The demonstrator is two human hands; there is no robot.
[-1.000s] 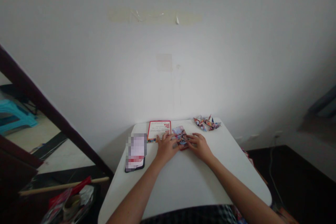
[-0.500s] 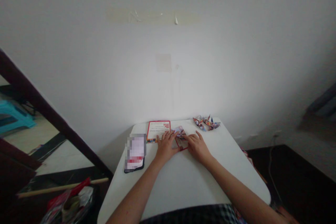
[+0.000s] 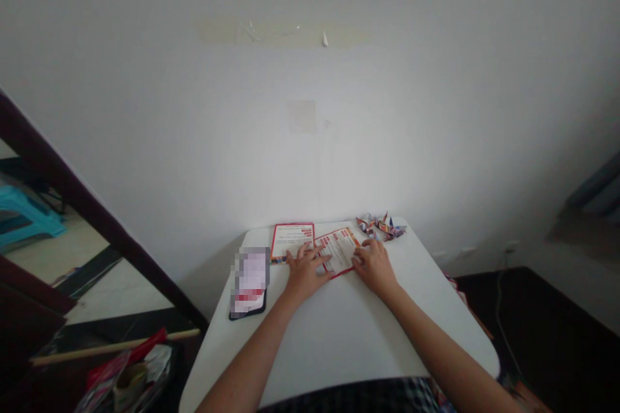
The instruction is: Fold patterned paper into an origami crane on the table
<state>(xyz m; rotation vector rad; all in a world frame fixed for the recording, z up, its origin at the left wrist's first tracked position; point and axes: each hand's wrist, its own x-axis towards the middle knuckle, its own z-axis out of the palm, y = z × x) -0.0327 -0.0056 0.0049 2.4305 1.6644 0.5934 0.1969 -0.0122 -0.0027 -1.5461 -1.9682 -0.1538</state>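
Observation:
A square printed paper sheet [image 3: 338,250] with a red border lies flat and slightly turned on the white table. My left hand [image 3: 307,269] rests on its left side with fingers spread, holding nothing. At the sheet's right edge, the fingers of my right hand [image 3: 374,264] are curled and closed on the paper. A second red-bordered printed sheet [image 3: 292,239] lies behind my left hand, partly covered by its fingers. Beyond my right hand sit several folded paper pieces [image 3: 381,227] with pointed tips and colourful print.
A phone [image 3: 248,284] with a blurred screen lies at the left of the white table [image 3: 339,342]. The wall [image 3: 310,168] meets the table's far edge. On the floor to the left stands a bin [image 3: 138,377] with rubbish, beside a leaning mirror frame [image 3: 97,200].
The sheet was partly folded over, showing its colourful side; now it is spread open with the text side up. My right hand has moved slightly right, while my left stays near its place.

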